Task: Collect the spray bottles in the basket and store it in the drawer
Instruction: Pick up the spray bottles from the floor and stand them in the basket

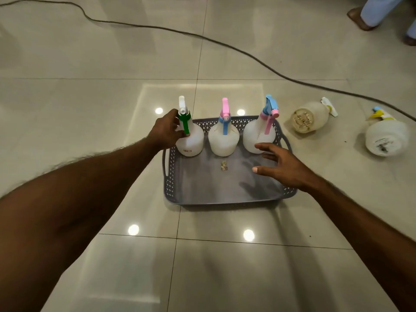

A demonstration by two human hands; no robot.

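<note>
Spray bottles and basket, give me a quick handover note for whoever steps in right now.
Left hand grips the green-trigger bottle, standing in the grey basket.
Right hand is open over the basket, holding nothing.
Done: three bottles upright along the basket's far side, including the blue-trigger bottle and pink-trigger bottle.
Left: two bottles on their sides on the floor, then store the basket; no drawer in view.

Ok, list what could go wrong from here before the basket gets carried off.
1. Three bottles stand upright in a row at the far wall of the basket; the left hand grips the green-trigger bottle, and lifting the shallow basket may tip them.
2. Two bottles lie on the floor to the right, easily forgotten.
3. The cable crossing the floor could trip someone.
</note>
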